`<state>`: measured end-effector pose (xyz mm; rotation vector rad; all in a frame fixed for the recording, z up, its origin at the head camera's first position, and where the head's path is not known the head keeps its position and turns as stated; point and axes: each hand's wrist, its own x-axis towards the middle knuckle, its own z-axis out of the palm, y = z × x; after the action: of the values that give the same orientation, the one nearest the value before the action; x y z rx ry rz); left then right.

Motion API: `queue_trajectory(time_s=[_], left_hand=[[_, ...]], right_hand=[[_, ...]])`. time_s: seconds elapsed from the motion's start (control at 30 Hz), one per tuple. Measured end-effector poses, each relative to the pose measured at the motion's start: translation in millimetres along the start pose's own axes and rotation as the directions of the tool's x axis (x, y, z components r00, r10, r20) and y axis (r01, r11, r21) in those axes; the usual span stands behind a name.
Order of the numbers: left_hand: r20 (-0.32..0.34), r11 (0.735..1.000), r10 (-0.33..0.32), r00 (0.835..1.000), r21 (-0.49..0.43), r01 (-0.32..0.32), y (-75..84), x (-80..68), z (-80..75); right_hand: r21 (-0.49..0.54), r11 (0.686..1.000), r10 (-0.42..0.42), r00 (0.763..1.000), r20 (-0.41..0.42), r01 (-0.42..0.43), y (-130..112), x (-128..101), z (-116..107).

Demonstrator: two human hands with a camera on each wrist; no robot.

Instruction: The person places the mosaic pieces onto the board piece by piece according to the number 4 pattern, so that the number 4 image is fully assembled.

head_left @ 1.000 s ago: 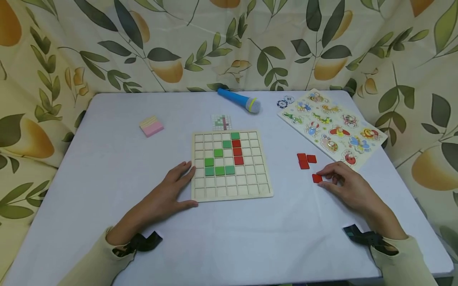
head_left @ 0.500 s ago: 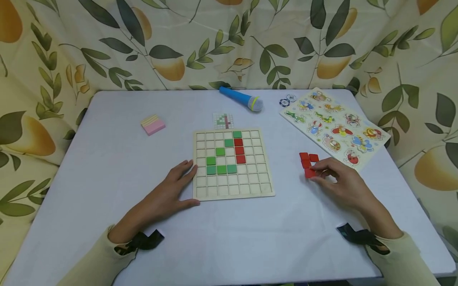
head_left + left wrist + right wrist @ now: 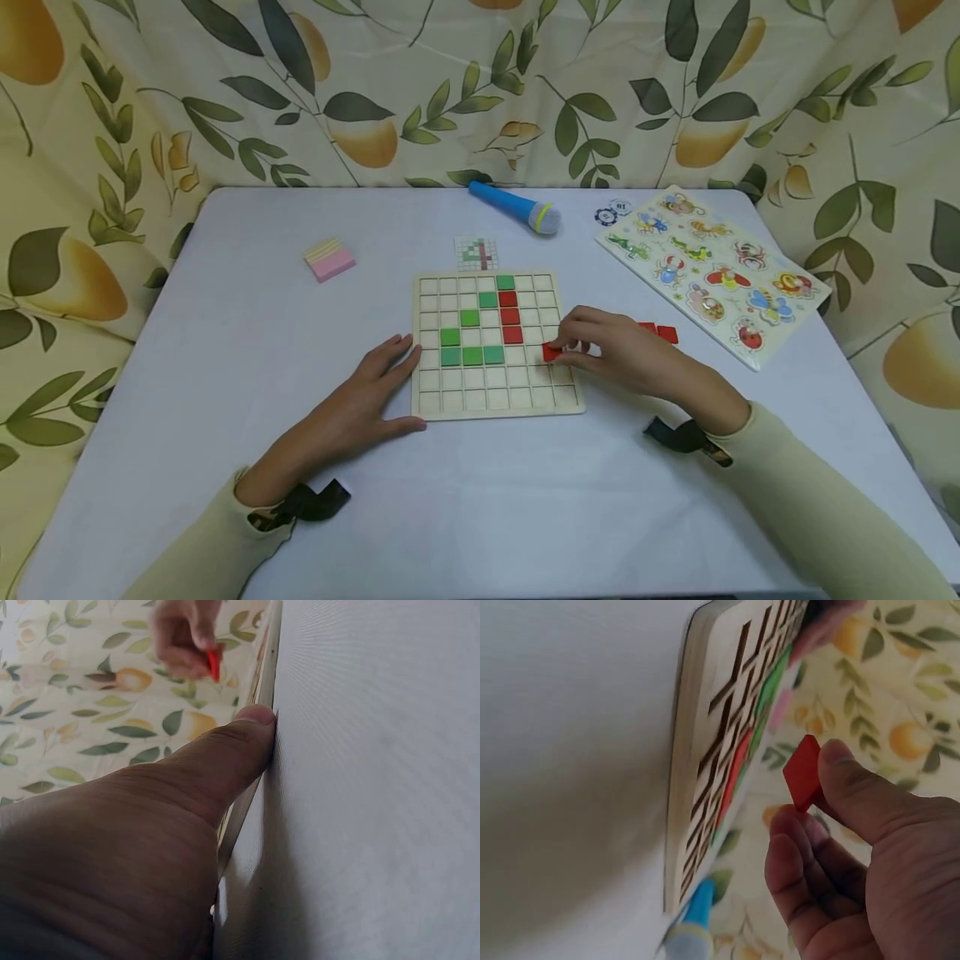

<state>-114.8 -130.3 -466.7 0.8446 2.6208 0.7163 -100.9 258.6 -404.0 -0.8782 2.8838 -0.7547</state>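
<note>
**A:** So what was going on at the table in that shot?

**B:** The right hand (image 3: 622, 354) was over the right side of the wooden grid board (image 3: 497, 407), pinching a red tile (image 3: 551, 352) between thumb and fingertips. The right wrist view showed it best: the thumb and curled fingers clamped on the red tile (image 3: 804, 771), held just off the board's face (image 3: 686, 750), not in a cell yet as far as I could tell.

**A:** And the other hand?

**B:** The left hand (image 3: 360, 404) lay flat on the table (image 3: 225, 333), fingers straight and loosely together, with the fingertips against the board's left edge. In the left wrist view the thumb (image 3: 225, 750) touched the board's edge (image 3: 266, 660). It held nothing.

**A:** Anything already on the board?

**B:** Yeah, green tiles (image 3: 471, 356) in a row of three plus a diagonal going up, and a column of red tiles (image 3: 511, 317) right beside the top green ones.

**A:** Other stuff around?

**B:** Spare red tiles (image 3: 662, 332) just behind the right hand, an insect puzzle board (image 3: 712, 271) further right, a blue toy microphone (image 3: 513, 207) at the back, a small pattern card (image 3: 476, 252) just behind the board, and a pink sticky-note pad (image 3: 330, 260) off to the left.
</note>
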Motion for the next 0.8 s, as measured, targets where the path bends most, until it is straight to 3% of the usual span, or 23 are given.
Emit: queue_trajectory(time_s=[0.13,0.27,0.57,0.8], left_hand=[[0.01,1.0,0.011,1.0,-0.012,-0.011,1.2,1.6,0.5],[0.024,1.0,0.016,1.0,-0.011,-0.015,2.5,3.4,0.7],[0.02,1.0,0.013,1.0,0.024,-0.014,4.4,2.8,-6.1],[0.031,1.0,-0.022,0.999,-0.011,0.023,2.1,0.1,-5.1]], right_hand=[[-0.011,0.998,-0.054,0.996,0.074,0.055,-2.4,20.3,13.7],[-0.021,0.995,-0.097,0.993,0.072,0.099,-3.5,28.6,24.2],[-0.049,0.994,-0.096,0.993,0.074,0.1,-11.2,41.7,29.9],[-0.083,0.99,-0.104,0.99,0.092,0.112,-13.3,42.3,33.5]])
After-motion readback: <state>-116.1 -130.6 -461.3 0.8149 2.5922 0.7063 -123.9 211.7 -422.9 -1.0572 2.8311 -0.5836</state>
